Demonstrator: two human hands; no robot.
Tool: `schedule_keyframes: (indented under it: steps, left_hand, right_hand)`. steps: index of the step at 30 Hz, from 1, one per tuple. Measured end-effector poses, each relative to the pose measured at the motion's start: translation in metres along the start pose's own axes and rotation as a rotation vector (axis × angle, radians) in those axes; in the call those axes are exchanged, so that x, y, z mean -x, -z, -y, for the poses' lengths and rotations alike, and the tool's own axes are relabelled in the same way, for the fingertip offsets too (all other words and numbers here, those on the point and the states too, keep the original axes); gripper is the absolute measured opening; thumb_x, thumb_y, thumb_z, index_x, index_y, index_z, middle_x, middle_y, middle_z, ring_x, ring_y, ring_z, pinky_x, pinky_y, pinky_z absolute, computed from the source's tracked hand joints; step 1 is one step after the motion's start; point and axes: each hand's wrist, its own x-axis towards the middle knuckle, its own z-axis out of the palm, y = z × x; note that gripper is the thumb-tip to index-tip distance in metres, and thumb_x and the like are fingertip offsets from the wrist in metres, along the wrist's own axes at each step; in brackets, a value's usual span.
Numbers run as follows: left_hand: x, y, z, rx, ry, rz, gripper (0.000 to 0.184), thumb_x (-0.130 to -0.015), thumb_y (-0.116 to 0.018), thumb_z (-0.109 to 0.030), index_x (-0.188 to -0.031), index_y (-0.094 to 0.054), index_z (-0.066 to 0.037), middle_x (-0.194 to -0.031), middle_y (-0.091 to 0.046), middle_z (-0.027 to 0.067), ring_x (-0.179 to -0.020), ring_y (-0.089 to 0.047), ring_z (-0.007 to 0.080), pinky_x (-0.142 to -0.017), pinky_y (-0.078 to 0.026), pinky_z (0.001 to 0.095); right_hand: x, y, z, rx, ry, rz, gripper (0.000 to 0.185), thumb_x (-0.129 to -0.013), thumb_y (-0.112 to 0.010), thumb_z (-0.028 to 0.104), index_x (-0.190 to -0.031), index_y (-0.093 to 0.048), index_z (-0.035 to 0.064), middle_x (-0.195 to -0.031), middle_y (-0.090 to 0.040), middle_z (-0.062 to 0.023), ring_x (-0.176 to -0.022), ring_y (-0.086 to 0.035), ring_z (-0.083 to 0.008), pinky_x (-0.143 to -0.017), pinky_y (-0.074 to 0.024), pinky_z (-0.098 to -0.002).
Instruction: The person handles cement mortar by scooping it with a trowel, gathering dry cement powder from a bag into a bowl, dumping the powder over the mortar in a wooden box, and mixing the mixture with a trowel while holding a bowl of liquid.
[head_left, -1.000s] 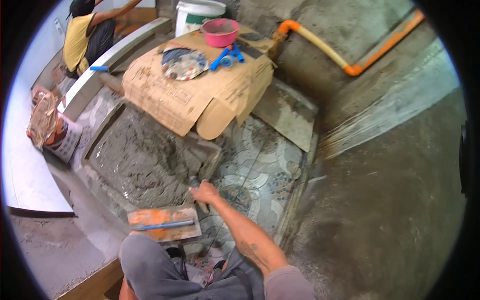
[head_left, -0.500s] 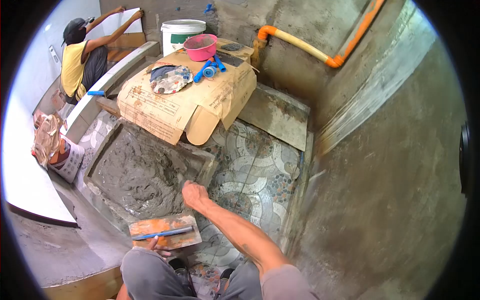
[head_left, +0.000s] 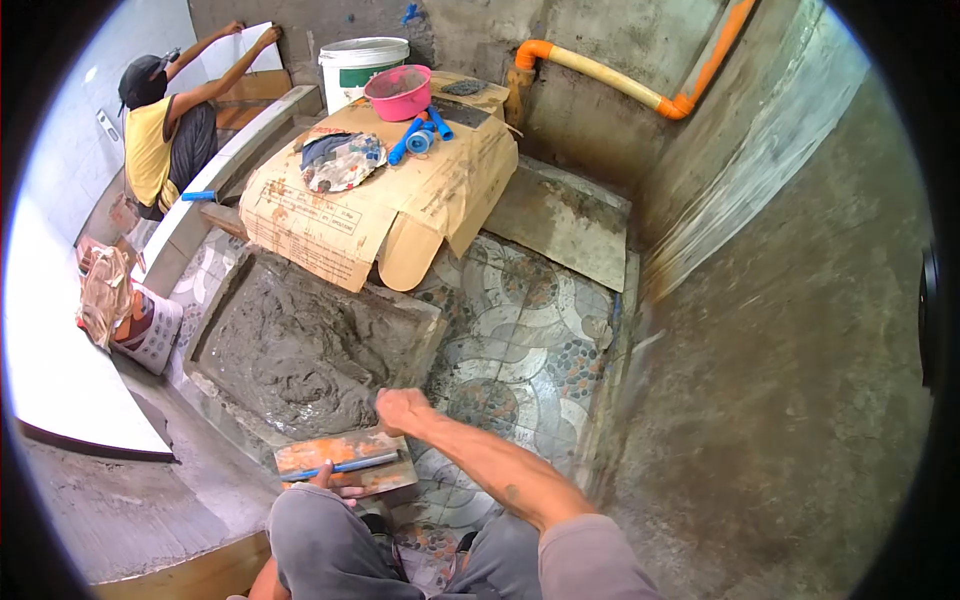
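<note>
Currently, the left hand (head_left: 335, 480) grips the blue-handled float (head_left: 370, 460) beside the near edge of the tray (head_left: 230, 405), which carries wet mortar (head_left: 300, 345). Near its right corner, the right hand (head_left: 402, 410) is closed; what it holds, I cannot tell.

The floor (head_left: 510, 340) of patterned tiles carries the tray (head_left: 232, 407) heaped with wet cement (head_left: 300, 345), a tub (head_left: 152, 325) to the left of the tray, and, farther off to its right, a stained slab (head_left: 565, 235), whether flat or propped I cannot tell. Beyond the tray, cardboard (head_left: 465, 180) drapes over a hidden support and bears a crumpled bag (head_left: 348, 165) on the side nearer the tray, a pink bowl (head_left: 398, 103) farther from it, and blue pipe pieces (head_left: 404, 145) near both. On the low wall (head_left: 228, 163), beyond the tray and to its left, lies a short blue piece (head_left: 198, 196).
</note>
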Motion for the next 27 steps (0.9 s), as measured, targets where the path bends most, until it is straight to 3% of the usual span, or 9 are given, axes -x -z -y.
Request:
schedule_keyframes:
  steps: [1,5,8,14,17,22,24,26,27]
  left_hand:
    - [0.006,-0.007,-0.005,-0.004,-0.007,-0.030,0.063,-0.096,-0.050,-0.057,-0.131,-0.049,-0.004,-0.109,-0.068,0.0206,-0.064,-0.063,0.0211,-0.059,-0.052,0.0286]
    - [-0.012,-0.001,0.004,0.149,-0.034,-0.170,0.055,-0.096,-0.055,-0.051,-0.129,-0.050,-0.008,-0.108,-0.069,0.0190,-0.065,-0.067,0.0218,-0.053,-0.055,0.0315]
    - [-0.007,-0.005,0.002,0.229,0.000,-0.171,0.052,-0.096,-0.054,-0.047,-0.130,-0.047,-0.008,-0.107,-0.069,0.0194,-0.067,-0.067,0.0226,-0.054,-0.056,0.0330]
    - [-0.001,0.005,0.003,0.383,-0.046,-0.191,0.045,-0.095,-0.055,-0.041,-0.123,-0.053,-0.006,-0.096,-0.070,0.0206,-0.064,-0.067,0.0264,-0.058,-0.057,0.0388]
    - [-0.008,0.036,0.000,0.352,-0.099,-0.083,0.043,-0.092,-0.055,-0.039,-0.112,-0.059,-0.001,-0.089,-0.071,0.0217,-0.063,-0.068,0.0289,-0.060,-0.057,0.0390]
    - [0.037,0.029,-0.065,-0.102,-0.458,-0.482,0.043,-0.090,-0.057,-0.038,-0.091,-0.063,0.004,-0.076,-0.066,0.0205,-0.062,-0.067,0.0258,-0.052,-0.054,0.0347]
    - [0.050,0.015,-0.085,-0.243,-0.823,-0.658,0.043,-0.091,-0.059,-0.036,-0.080,-0.060,0.006,-0.071,-0.062,0.0171,-0.061,-0.066,0.0244,-0.050,-0.052,0.0346]
    - [0.035,0.059,-0.111,-0.475,-0.662,-0.788,0.040,-0.095,-0.054,-0.035,-0.098,-0.062,0.004,-0.092,-0.062,0.0164,-0.086,-0.065,0.0273,-0.063,-0.059,0.0389]
    - [0.042,0.052,-0.124,-0.546,-0.781,-0.881,0.039,-0.095,-0.057,-0.033,-0.092,-0.060,0.005,-0.089,-0.063,0.0153,-0.076,-0.064,0.0241,-0.058,-0.055,0.0377]
  right_hand:
    - [0.001,0.016,0.002,0.059,0.014,-0.006,0.018,-0.078,-0.062,0.014,-0.090,-0.073,0.0053,-0.090,-0.074,-0.0110,-0.079,-0.073,-0.0295,-0.064,-0.0569,-0.0433]
    - [0.002,0.062,0.013,0.043,-0.014,-0.069,0.015,-0.075,-0.064,0.015,-0.083,-0.075,0.0100,-0.081,-0.074,-0.0053,-0.070,-0.072,-0.0278,-0.062,-0.0561,-0.0422]
    - [-0.006,0.024,0.015,0.065,-0.166,-0.298,0.014,-0.072,-0.064,0.013,-0.080,-0.075,0.0086,-0.082,-0.073,-0.0104,-0.074,-0.073,-0.0262,-0.063,-0.0570,-0.0417]
    - [0.015,0.059,-0.015,-0.066,0.024,0.083,0.021,-0.072,-0.063,0.014,-0.085,-0.074,0.0032,-0.087,-0.071,-0.0208,-0.085,-0.072,-0.0348,-0.070,-0.0582,-0.0437]
    - [0.022,0.064,-0.022,-0.113,-0.055,-0.089,0.028,-0.071,-0.062,0.015,-0.091,-0.064,-0.0051,-0.084,-0.070,-0.0251,-0.080,-0.071,-0.0387,-0.067,-0.0576,-0.0464]
    - [0.013,0.055,-0.020,-0.090,-0.101,-0.192,0.040,-0.083,-0.059,0.025,-0.103,-0.052,-0.0081,-0.078,-0.068,-0.0251,-0.073,-0.069,-0.0398,-0.063,-0.0563,-0.0477]
    - [0.003,0.048,-0.022,0.008,-0.096,-0.220,0.044,-0.081,-0.062,0.020,-0.112,-0.052,-0.0089,-0.084,-0.070,-0.0227,-0.073,-0.071,-0.0332,-0.063,-0.0573,-0.0440]
    - [-0.007,0.045,-0.024,0.112,-0.090,-0.228,0.048,-0.080,-0.063,0.017,-0.119,-0.052,-0.0092,-0.089,-0.070,-0.0208,-0.076,-0.072,-0.0289,-0.064,-0.0579,-0.0413]
    - [-0.011,0.045,-0.025,0.167,-0.086,-0.219,0.049,-0.081,-0.062,0.017,-0.121,-0.051,-0.0092,-0.092,-0.070,-0.0201,-0.078,-0.072,-0.0280,-0.065,-0.0580,-0.0404]
